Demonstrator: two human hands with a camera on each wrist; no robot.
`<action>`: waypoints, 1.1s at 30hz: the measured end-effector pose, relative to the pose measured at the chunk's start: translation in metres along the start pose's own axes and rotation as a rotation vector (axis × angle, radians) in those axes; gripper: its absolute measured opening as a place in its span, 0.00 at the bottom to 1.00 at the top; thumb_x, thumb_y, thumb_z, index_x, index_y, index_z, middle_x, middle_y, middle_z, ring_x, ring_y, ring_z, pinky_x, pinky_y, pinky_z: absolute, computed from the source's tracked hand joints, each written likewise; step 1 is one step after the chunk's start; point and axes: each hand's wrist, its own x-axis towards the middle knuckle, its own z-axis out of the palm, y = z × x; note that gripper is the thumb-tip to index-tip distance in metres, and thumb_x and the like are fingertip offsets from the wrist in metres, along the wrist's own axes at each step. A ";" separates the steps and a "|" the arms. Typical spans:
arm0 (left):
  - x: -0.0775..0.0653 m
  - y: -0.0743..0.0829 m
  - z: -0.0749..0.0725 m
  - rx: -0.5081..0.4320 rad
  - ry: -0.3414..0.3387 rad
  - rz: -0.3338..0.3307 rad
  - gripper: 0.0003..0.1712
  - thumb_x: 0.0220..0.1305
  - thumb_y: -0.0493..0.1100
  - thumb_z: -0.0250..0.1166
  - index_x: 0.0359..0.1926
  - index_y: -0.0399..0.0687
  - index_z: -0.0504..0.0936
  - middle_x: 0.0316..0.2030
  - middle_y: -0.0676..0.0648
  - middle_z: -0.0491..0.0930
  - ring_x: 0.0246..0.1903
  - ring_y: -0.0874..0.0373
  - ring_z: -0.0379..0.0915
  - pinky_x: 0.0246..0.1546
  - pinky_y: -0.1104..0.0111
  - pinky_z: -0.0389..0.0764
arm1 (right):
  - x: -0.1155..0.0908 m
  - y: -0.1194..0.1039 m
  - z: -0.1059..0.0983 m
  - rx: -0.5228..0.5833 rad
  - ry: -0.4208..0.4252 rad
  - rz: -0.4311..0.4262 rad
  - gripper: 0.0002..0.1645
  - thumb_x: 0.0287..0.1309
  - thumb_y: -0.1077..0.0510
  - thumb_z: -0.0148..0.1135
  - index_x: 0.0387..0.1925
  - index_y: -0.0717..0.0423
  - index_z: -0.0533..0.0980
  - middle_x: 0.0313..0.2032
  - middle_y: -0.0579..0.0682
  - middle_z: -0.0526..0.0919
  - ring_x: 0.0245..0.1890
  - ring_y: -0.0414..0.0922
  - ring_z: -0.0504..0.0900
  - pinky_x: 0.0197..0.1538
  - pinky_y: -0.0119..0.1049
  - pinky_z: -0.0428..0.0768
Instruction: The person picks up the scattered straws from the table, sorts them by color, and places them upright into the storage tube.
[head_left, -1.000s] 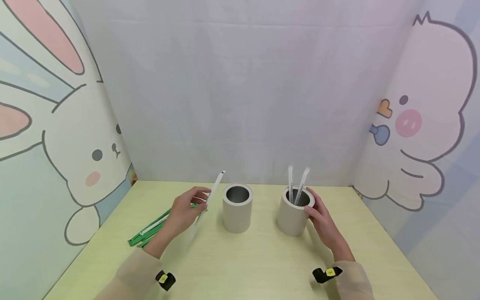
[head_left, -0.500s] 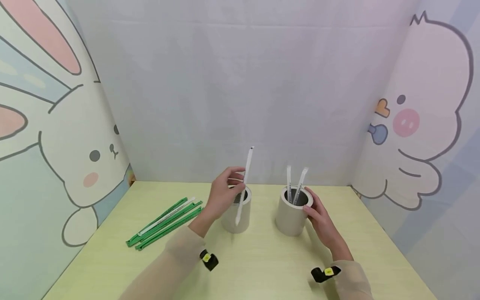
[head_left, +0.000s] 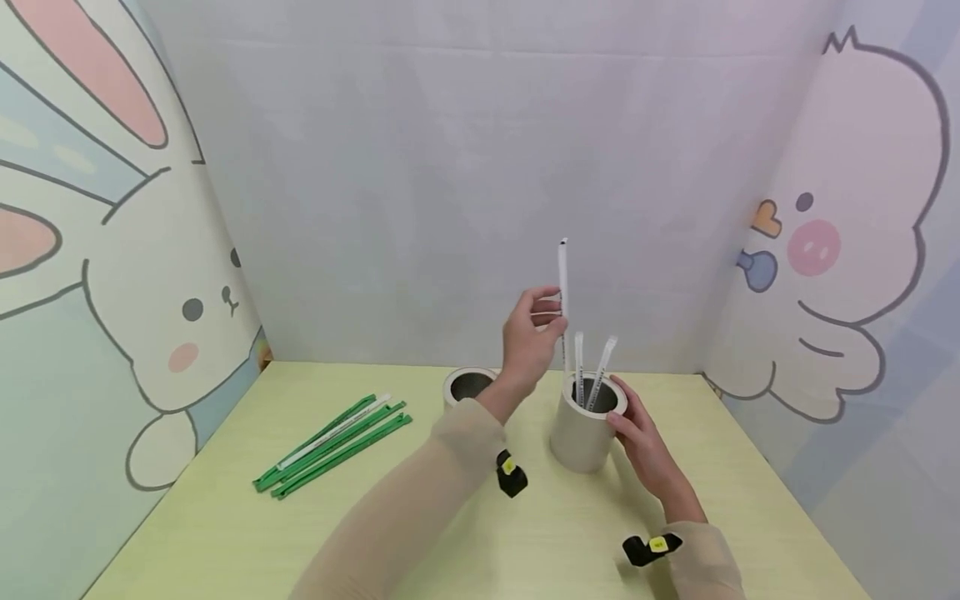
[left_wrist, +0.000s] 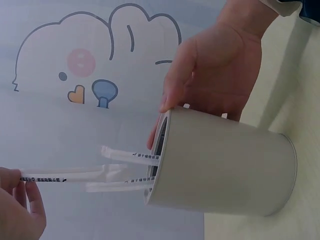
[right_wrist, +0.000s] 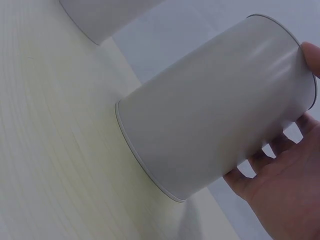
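Note:
My left hand point(head_left: 528, 337) pinches a white paper-wrapped straw point(head_left: 563, 279), held upright above the right-hand grey cylindrical holder point(head_left: 581, 437). In the left wrist view the lower end of that wrapped straw point(left_wrist: 75, 176) is close to the holder's mouth, beside the others. Two more white wrapped straws point(head_left: 602, 371) lean inside this holder. My right hand point(head_left: 648, 450) grips the holder's right side, thumb at the rim and fingers along the wall, as the right wrist view also shows point(right_wrist: 280, 180).
A second grey holder point(head_left: 459, 387) stands to the left, partly behind my left forearm. Several green wrapped straws point(head_left: 341, 458) and a white one point(head_left: 326, 437) lie on the pale wooden table point(head_left: 225, 550) at the left. Cartoon-printed panels flank both sides.
My left hand has carried the white wrapped straw from the pile, past the left holder, rightward and up to above the right holder. My right hand has stayed at its holder.

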 end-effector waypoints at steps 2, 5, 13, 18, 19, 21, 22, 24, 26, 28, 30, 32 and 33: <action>0.000 0.000 0.012 0.012 0.002 0.006 0.25 0.69 0.30 0.69 0.63 0.55 0.82 0.49 0.51 0.86 0.48 0.61 0.83 0.49 0.69 0.87 | -0.001 -0.001 0.000 0.002 0.005 0.001 0.39 0.83 0.57 0.45 0.86 0.51 0.44 0.81 0.61 0.50 0.70 0.34 0.64 0.65 0.22 0.70; -0.002 -0.004 0.025 0.042 0.001 0.005 0.24 0.70 0.31 0.69 0.62 0.57 0.82 0.49 0.51 0.86 0.47 0.62 0.83 0.49 0.69 0.87 | -0.002 -0.002 0.001 0.001 0.003 0.011 0.39 0.84 0.56 0.45 0.86 0.50 0.43 0.81 0.61 0.48 0.70 0.34 0.63 0.64 0.21 0.69; -0.012 -0.028 0.037 0.076 0.011 -0.055 0.25 0.70 0.31 0.69 0.61 0.59 0.82 0.50 0.52 0.86 0.48 0.62 0.84 0.50 0.68 0.86 | -0.004 -0.005 0.002 -0.015 0.003 0.041 0.39 0.84 0.55 0.44 0.86 0.48 0.42 0.83 0.61 0.45 0.70 0.32 0.62 0.64 0.21 0.68; -0.019 -0.045 0.034 0.091 0.013 -0.095 0.25 0.69 0.30 0.68 0.61 0.58 0.82 0.48 0.53 0.86 0.48 0.62 0.84 0.49 0.68 0.86 | -0.003 -0.005 0.003 -0.018 0.004 0.029 0.39 0.85 0.56 0.43 0.86 0.49 0.42 0.82 0.62 0.47 0.69 0.30 0.64 0.64 0.21 0.69; -0.020 -0.049 0.034 0.092 0.015 -0.098 0.25 0.68 0.29 0.68 0.61 0.57 0.82 0.48 0.53 0.86 0.47 0.61 0.84 0.49 0.68 0.86 | -0.003 -0.005 0.003 -0.018 0.002 0.024 0.39 0.85 0.56 0.43 0.86 0.50 0.42 0.82 0.62 0.47 0.68 0.30 0.65 0.64 0.21 0.69; -0.022 -0.054 0.032 0.099 0.013 -0.106 0.26 0.68 0.29 0.68 0.62 0.56 0.82 0.48 0.53 0.86 0.47 0.61 0.84 0.49 0.68 0.86 | -0.003 -0.005 0.003 -0.017 -0.003 0.017 0.38 0.85 0.56 0.42 0.86 0.50 0.42 0.81 0.62 0.48 0.68 0.29 0.65 0.64 0.21 0.69; -0.023 -0.057 0.031 0.102 0.012 -0.106 0.26 0.68 0.29 0.68 0.62 0.56 0.82 0.47 0.52 0.86 0.47 0.61 0.84 0.49 0.69 0.86 | -0.003 -0.005 0.003 -0.016 -0.005 0.015 0.38 0.85 0.56 0.42 0.86 0.50 0.42 0.81 0.62 0.48 0.68 0.29 0.65 0.64 0.21 0.69; -0.025 -0.061 0.029 0.112 0.003 -0.106 0.26 0.67 0.29 0.69 0.62 0.55 0.82 0.47 0.52 0.86 0.48 0.60 0.85 0.48 0.69 0.86 | -0.003 -0.004 0.002 -0.016 -0.008 0.010 0.38 0.85 0.57 0.42 0.86 0.51 0.42 0.81 0.62 0.48 0.69 0.29 0.65 0.64 0.20 0.69; -0.026 -0.063 0.027 0.124 -0.010 -0.102 0.26 0.68 0.30 0.69 0.62 0.54 0.82 0.48 0.51 0.86 0.48 0.60 0.85 0.49 0.69 0.86 | -0.003 -0.004 0.002 -0.016 -0.008 0.008 0.38 0.85 0.57 0.42 0.86 0.51 0.42 0.81 0.63 0.48 0.69 0.30 0.65 0.63 0.20 0.69; -0.027 -0.064 0.024 0.133 -0.025 -0.089 0.26 0.67 0.30 0.69 0.63 0.53 0.81 0.49 0.49 0.86 0.49 0.59 0.85 0.49 0.70 0.86 | -0.003 -0.004 0.002 -0.014 -0.007 0.006 0.38 0.85 0.57 0.42 0.86 0.51 0.42 0.81 0.63 0.47 0.69 0.30 0.65 0.63 0.20 0.69; -0.027 -0.063 0.021 0.137 -0.043 -0.067 0.26 0.67 0.29 0.69 0.63 0.51 0.81 0.51 0.47 0.86 0.49 0.58 0.85 0.50 0.69 0.86 | -0.003 -0.004 0.002 -0.013 -0.008 0.008 0.38 0.85 0.57 0.42 0.86 0.51 0.42 0.82 0.63 0.47 0.69 0.31 0.64 0.63 0.20 0.69; -0.026 -0.061 0.016 0.144 -0.066 -0.043 0.26 0.67 0.29 0.68 0.63 0.50 0.81 0.52 0.45 0.86 0.50 0.58 0.85 0.51 0.70 0.85 | -0.002 -0.005 0.002 -0.014 -0.010 0.010 0.38 0.85 0.57 0.42 0.86 0.50 0.42 0.82 0.63 0.46 0.70 0.31 0.63 0.63 0.20 0.69; -0.026 -0.060 0.013 0.145 -0.079 -0.031 0.26 0.67 0.29 0.68 0.63 0.49 0.81 0.53 0.43 0.86 0.50 0.57 0.85 0.52 0.70 0.85 | -0.002 -0.005 0.002 -0.014 -0.011 0.010 0.38 0.85 0.57 0.42 0.86 0.50 0.42 0.82 0.63 0.46 0.70 0.31 0.63 0.63 0.20 0.69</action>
